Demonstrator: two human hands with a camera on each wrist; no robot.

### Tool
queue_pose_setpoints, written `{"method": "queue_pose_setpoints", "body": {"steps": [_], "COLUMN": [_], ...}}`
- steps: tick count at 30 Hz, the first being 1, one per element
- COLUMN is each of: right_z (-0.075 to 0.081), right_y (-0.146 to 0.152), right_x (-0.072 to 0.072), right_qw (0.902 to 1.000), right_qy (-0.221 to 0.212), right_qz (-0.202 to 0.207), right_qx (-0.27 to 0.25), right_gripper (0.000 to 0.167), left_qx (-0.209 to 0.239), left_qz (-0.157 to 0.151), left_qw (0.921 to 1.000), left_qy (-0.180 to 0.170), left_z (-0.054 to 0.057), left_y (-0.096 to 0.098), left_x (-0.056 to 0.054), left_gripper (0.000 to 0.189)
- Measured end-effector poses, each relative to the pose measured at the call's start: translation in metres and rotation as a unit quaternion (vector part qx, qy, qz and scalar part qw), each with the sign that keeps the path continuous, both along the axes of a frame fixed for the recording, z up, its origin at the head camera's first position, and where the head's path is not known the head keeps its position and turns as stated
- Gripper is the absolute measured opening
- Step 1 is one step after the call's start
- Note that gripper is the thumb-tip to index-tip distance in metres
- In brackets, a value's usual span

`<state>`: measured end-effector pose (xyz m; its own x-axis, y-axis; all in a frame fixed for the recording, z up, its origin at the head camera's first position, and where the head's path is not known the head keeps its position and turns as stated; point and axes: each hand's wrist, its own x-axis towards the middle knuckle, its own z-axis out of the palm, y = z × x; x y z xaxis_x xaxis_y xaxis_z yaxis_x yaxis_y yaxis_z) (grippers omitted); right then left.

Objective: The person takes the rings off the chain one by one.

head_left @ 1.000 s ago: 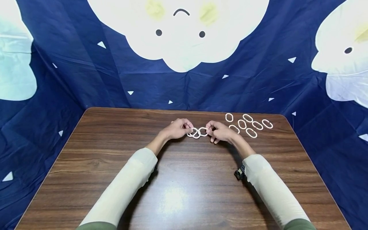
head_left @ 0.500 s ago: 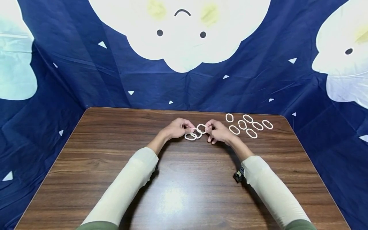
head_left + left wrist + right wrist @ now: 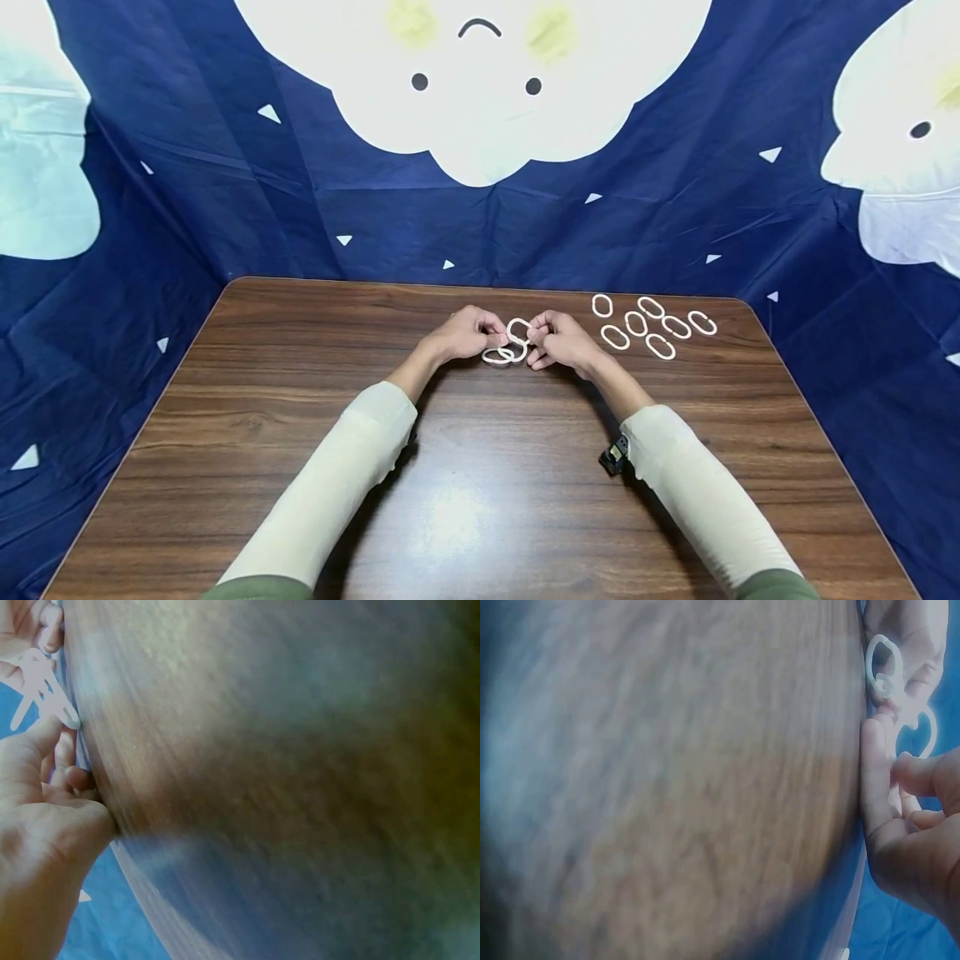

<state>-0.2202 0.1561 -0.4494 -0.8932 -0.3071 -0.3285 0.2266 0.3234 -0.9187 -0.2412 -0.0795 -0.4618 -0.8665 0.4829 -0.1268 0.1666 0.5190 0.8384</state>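
Near the table's far edge, my left hand (image 3: 467,334) pinches a white oval chain link (image 3: 521,356) between thumb and fingers. Another white link (image 3: 493,362) is looped with it and lies low beside the left fingertips. My right hand (image 3: 564,340) pinches a third link (image 3: 519,320), raised above the others and meeting the middle link. Whether these two are fully hooked is too small to tell. In the right wrist view, that link's curved end (image 3: 934,735) stands beyond my thumb. In the left wrist view the links (image 3: 45,690) overlap between both hands.
Several loose white links (image 3: 602,317) lie at the far right of the brown wooden table (image 3: 300,392). A dark blue cloth (image 3: 300,217) with cloud prints hangs behind and at the sides. A small black camera (image 3: 613,457) sits at my right wrist.
My right hand has moved left, bringing its link closer to my left hand and tilting it upward. The left-end link has dropped clear of the left fingers and now lies lower.
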Motion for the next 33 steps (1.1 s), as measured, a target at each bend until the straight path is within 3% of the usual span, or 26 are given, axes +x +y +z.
{"method": "queue_pose_setpoints", "body": {"steps": [14, 23, 33], "right_z": [-0.001, 0.001, 0.002], "right_y": [-0.002, -0.009, -0.007], "right_x": [-0.004, -0.003, -0.007], "right_qw": [0.999, 0.9995, 0.9966], "right_qy": [-0.022, -0.022, -0.051], "right_qz": [-0.017, -0.02, -0.059], "right_qx": [-0.035, -0.009, -0.027], "right_gripper": [0.012, 0.017, 0.012], "left_qx": [0.004, -0.011, -0.017], "left_qz": [-0.002, -0.007, -0.007], "left_qw": [1.0, 0.9999, 0.9998], "left_qy": [-0.002, -0.002, -0.003], "left_z": [0.005, 0.003, 0.004], "left_y": [0.0, -0.001, -0.001], "left_x": [0.002, -0.001, 0.0], "left_gripper": [0.011, 0.011, 0.014]}}
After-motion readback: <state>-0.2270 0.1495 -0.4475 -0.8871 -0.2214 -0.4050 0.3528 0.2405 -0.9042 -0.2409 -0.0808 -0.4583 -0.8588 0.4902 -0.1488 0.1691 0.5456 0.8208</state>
